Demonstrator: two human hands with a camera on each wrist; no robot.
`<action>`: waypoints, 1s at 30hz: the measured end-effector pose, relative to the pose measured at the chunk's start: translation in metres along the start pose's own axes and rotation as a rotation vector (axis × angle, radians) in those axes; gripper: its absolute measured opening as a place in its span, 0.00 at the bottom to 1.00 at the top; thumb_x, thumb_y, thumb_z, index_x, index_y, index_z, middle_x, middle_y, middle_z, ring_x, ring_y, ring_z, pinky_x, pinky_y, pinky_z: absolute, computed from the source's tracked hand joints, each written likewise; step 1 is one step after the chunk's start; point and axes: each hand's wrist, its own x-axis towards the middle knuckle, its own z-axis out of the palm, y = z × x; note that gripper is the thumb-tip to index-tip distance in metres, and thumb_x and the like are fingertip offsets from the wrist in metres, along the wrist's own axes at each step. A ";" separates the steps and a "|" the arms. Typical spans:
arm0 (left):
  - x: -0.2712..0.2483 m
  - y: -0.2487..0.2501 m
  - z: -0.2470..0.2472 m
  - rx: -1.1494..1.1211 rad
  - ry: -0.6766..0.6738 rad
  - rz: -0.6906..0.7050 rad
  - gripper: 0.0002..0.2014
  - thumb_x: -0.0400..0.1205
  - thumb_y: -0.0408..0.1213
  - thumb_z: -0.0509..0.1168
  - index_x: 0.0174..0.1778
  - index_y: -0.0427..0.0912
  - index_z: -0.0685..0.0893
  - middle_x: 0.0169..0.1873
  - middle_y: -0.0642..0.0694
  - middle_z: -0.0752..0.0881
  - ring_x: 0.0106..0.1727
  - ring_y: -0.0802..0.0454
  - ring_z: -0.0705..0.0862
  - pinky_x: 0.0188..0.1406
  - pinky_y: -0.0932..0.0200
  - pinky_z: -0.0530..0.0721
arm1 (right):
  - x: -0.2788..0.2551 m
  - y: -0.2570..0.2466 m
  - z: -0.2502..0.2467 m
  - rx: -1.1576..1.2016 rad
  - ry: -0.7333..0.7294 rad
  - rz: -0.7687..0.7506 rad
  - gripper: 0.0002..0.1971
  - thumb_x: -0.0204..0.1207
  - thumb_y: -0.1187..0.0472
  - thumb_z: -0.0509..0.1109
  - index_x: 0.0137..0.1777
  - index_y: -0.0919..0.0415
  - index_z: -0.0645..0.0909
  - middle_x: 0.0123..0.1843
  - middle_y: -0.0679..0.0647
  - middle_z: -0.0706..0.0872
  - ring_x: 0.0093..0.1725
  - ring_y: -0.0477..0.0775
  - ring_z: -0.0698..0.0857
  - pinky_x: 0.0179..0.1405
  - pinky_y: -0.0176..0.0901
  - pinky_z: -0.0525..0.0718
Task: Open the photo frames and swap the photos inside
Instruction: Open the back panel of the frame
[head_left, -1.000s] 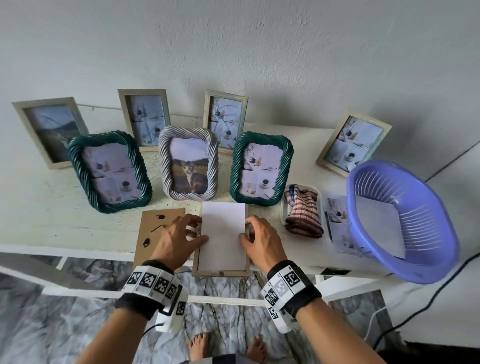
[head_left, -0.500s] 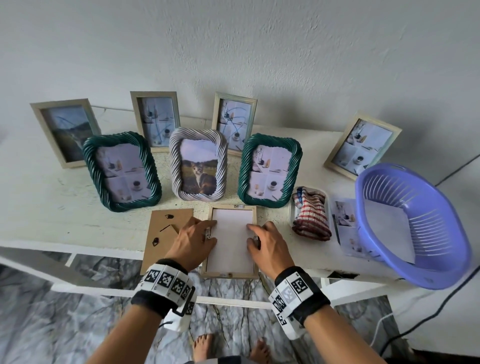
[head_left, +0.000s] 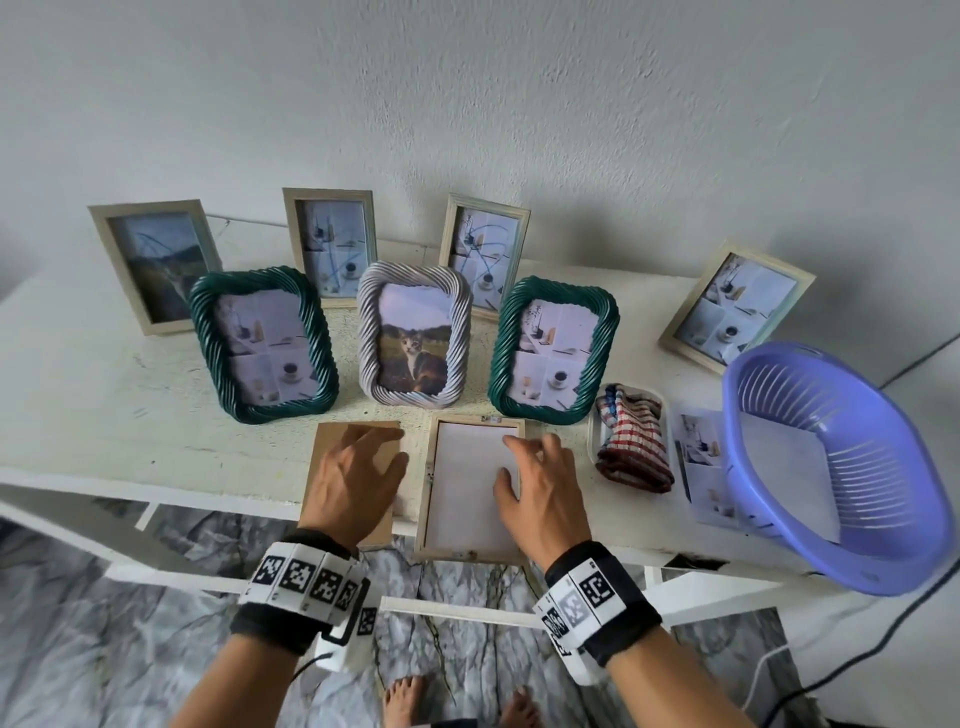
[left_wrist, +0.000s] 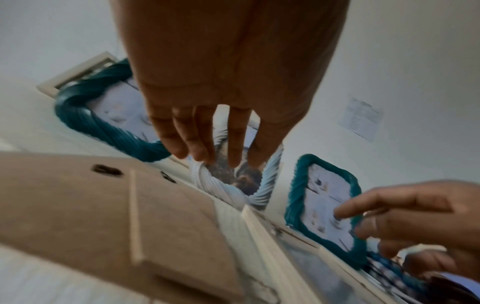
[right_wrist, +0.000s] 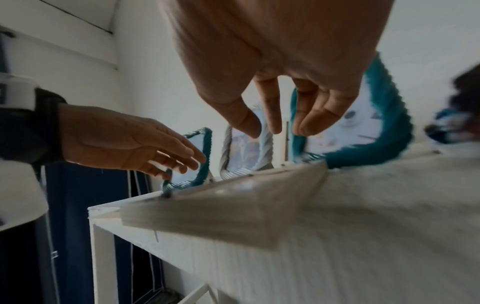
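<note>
From the head view, one pale wooden photo frame (head_left: 470, 488) lay face down at the near edge of the white bench (head_left: 104, 395), its long axis running from the person toward the wall, with the white back of a photo (head_left: 462, 483) showing inside it. Its brown fibreboard backing panel (head_left: 332, 447) lay flat just left of the frame, so this frame had been opened, and the panel remained to be refitted. Loose prints (head_left: 698, 467) lay well right of the frame. Whether this photo was already the swapped one could not be told. Seven frames stood upright beyond it.

The left hand (head_left: 353, 478) hovered over the panel, fingers relaxed and gripping nothing. The right hand (head_left: 540, 488) was over the frame's right side, fingers loosely spread.

In the left wrist view, the left fingers (left_wrist: 197, 144) hung straight above the panel, clear of it.

In the right wrist view, the right fingers (right_wrist: 272, 115) hung above the frame, empty and apart from it.
</note>
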 end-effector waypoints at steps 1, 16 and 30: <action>-0.002 -0.006 -0.003 0.019 0.039 -0.045 0.12 0.77 0.34 0.73 0.57 0.40 0.89 0.54 0.37 0.84 0.51 0.38 0.83 0.54 0.50 0.76 | 0.001 -0.008 0.000 0.002 0.031 -0.034 0.18 0.75 0.62 0.70 0.66 0.61 0.80 0.54 0.60 0.79 0.50 0.60 0.78 0.50 0.51 0.83; -0.027 -0.053 -0.034 -0.071 0.043 -0.325 0.11 0.82 0.38 0.68 0.58 0.39 0.87 0.51 0.36 0.89 0.53 0.41 0.86 0.53 0.55 0.78 | 0.033 -0.118 0.041 0.039 -0.499 -0.063 0.16 0.80 0.58 0.62 0.61 0.68 0.79 0.58 0.67 0.86 0.56 0.67 0.85 0.51 0.47 0.82; -0.016 -0.011 -0.044 -0.601 -0.066 -0.328 0.12 0.75 0.51 0.69 0.49 0.51 0.88 0.44 0.51 0.91 0.49 0.53 0.90 0.43 0.44 0.91 | 0.011 -0.071 0.003 0.343 -0.020 0.006 0.15 0.78 0.64 0.71 0.63 0.57 0.83 0.59 0.53 0.85 0.51 0.45 0.83 0.53 0.23 0.78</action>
